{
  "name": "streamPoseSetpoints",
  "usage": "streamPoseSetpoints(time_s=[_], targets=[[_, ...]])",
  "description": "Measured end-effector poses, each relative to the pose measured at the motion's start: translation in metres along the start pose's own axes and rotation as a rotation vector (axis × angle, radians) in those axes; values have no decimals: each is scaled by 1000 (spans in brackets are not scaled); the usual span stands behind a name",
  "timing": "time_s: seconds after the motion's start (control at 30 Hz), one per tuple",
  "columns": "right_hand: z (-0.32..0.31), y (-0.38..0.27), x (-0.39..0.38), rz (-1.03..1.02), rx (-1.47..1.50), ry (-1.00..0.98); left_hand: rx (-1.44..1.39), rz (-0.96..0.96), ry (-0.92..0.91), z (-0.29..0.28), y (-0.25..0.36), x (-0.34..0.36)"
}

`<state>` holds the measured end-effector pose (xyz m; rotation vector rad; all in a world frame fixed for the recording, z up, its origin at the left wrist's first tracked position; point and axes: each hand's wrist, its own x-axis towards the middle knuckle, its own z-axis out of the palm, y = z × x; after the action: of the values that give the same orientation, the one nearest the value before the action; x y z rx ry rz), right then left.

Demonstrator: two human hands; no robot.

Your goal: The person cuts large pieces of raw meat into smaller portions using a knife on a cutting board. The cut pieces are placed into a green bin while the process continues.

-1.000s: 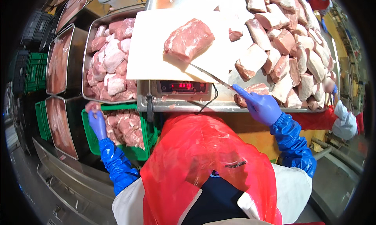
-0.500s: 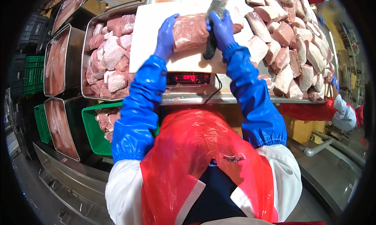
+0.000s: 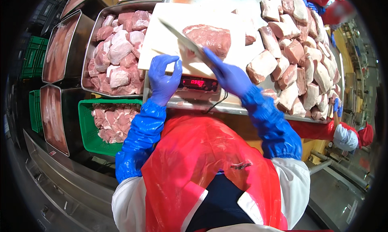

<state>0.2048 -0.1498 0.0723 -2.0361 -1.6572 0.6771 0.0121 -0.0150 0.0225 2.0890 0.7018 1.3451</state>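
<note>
A slab of red meat (image 3: 210,40) lies on a white cutting board (image 3: 151,40). My right hand (image 3: 230,76), in a blue glove, grips a knife (image 3: 178,34) with its forefinger stretched toward the blade, which slants up-left over the board, left of the meat. My left hand (image 3: 165,78), also gloved, is at the board's front edge with fingers curled and thumb and forefinger drawn together; anything between them is too small to name. Under the board a scale (image 3: 190,83) shows a red display, with a dark cable beside it.
A steel tray (image 3: 85,70) of meat chunks stands left, a green crate (image 3: 85,131) of trimmings below it, more steel trays (image 3: 56,86) farther left. Many pale cuts (image 3: 307,70) fill the right of the steel table (image 3: 226,107). Co-workers' gloved hand (image 3: 337,107) and sleeve (image 3: 345,137) show at right.
My left hand came up from the crate to the meat, then let go and drew back toward me. My right hand, still on the knife, has lowered, turning the blade toward upper left.
</note>
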Motion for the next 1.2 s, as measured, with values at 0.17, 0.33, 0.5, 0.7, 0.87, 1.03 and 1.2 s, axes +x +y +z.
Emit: streamPoseSetpoints(time_s=[0.17,0.33,0.5,0.7,0.87,1.03,1.2], targets=[[-72,59,-122,-52,-148,-164,64,-7,14,3,19,-27],[-58,34,-85,-88,115,204,192,-9,-89,61,-9,-14],[-5,-6,-20,-41,85,198,-89,-83,-59,54,-21,-15],[-30,-5,-84,124,-425,-243,-270,-117,-126,43,-32,-22],[23,-19,17,102,-313,-99,-245,-61,-132,38,-36,-15],[-10,-30,-38,187,-225,-246,-202,-268,4,-1,-55,-4],[-42,-37,-73,159,241,-40,-152,-191,-167,21,-44,34]])
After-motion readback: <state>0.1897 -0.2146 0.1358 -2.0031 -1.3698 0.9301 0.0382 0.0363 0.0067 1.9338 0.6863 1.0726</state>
